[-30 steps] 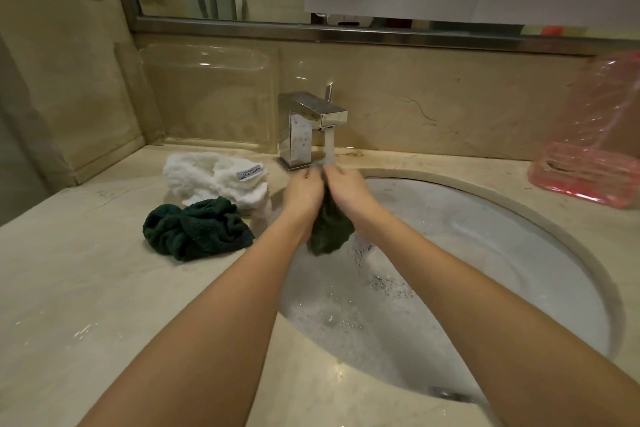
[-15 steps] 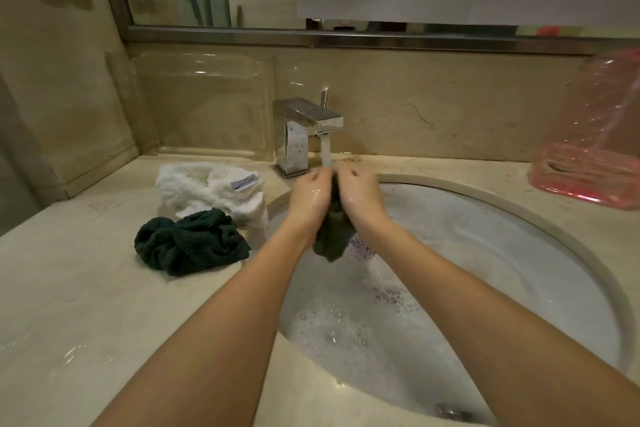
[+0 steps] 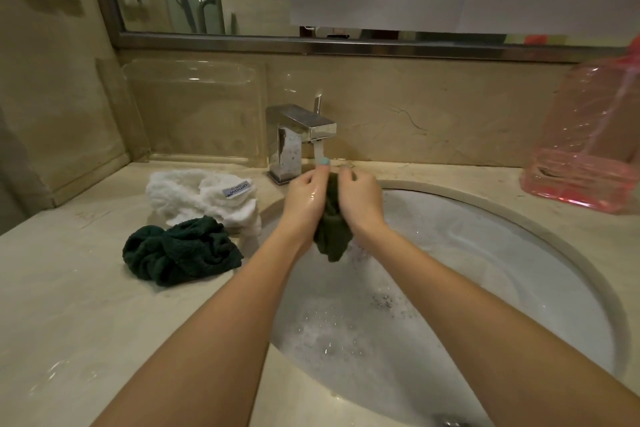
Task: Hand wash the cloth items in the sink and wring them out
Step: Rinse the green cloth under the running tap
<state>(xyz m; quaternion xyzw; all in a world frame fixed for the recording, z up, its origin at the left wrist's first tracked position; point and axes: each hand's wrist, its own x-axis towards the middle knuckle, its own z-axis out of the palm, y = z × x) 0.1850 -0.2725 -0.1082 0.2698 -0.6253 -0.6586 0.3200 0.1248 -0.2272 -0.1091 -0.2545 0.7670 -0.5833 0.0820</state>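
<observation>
left hand (image 3: 306, 199): you grip the dark green cloth (image 3: 332, 229), fingers curled round it
right hand (image 3: 360, 199): you grip the same cloth
cloth: under running faucet (image 3: 299, 135), above soapy sink (image 3: 485, 218)
counter: green towel (image 3: 180, 250), white towel (image 3: 204, 196)

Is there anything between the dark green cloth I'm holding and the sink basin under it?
Nothing visible. The dark green cloth hangs gripped by the left hand and right hand, over the white soapy sink basin, with only open air below.

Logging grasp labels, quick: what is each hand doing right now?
Left hand: closed, gripping the dark green cloth under the running tap.
Right hand: closed, gripping the same cloth.
</observation>
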